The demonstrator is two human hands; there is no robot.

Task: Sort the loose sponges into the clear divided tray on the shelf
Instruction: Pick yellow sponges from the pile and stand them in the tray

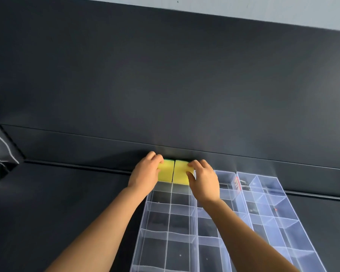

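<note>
A dark back panel (165, 75) fills most of the view, and below it runs the dark shelf (57, 203). On the shelf, to the right of centre, lies the clear tray (151, 218), split into two columns of square cells, its far end close to the panel. More clear trays (273, 213) lie against its right side, running the same way.

Two bare forearms reach up from the bottom edge to the tray's far end. The left hand (145, 171) has its fingers curled over the outer, left edge of the left sponge (166, 170) and grips it. The right hand (203, 179) does the same on the right sponge (182, 171), fingers bent over its right edge and thumb on the near face.

Both sponges are yellow (a strip of green shows along the far edge of the left one). They sit side by side at the far row of the tray, one over each column, nearly touching. Whether they are fully seated in the cells cannot be told.

A small red-and-white label (237, 183) shows on a tray right of the right hand. A thin white cable (6, 146) loops at the far left.
</note>
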